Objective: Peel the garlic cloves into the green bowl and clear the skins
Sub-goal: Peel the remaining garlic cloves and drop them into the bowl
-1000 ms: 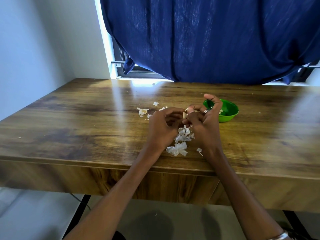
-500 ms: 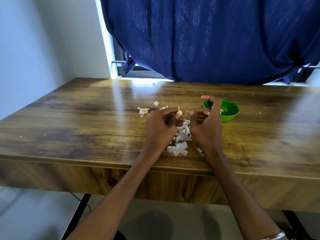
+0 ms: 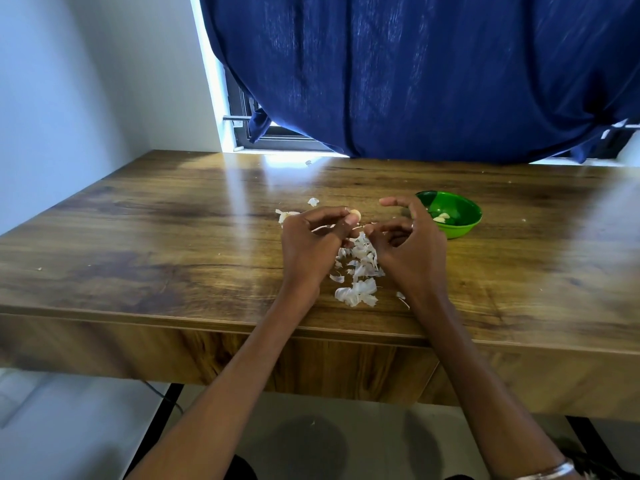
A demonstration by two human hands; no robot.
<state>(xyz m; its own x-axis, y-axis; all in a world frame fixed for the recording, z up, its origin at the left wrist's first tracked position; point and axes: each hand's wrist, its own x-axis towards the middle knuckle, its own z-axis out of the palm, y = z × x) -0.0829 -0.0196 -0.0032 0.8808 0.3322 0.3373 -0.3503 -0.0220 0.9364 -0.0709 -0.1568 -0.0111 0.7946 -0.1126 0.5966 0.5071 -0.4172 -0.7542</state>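
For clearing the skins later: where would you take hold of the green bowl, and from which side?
Grip the green bowl by its rim on the right, open side. The rim flares wide over a smaller base, so a thumb-inside pinch seats well there. The right hand already covers its left edge, and the peeled pieces lie left of centre, away from a right-side grip. Probably best coming in from above.
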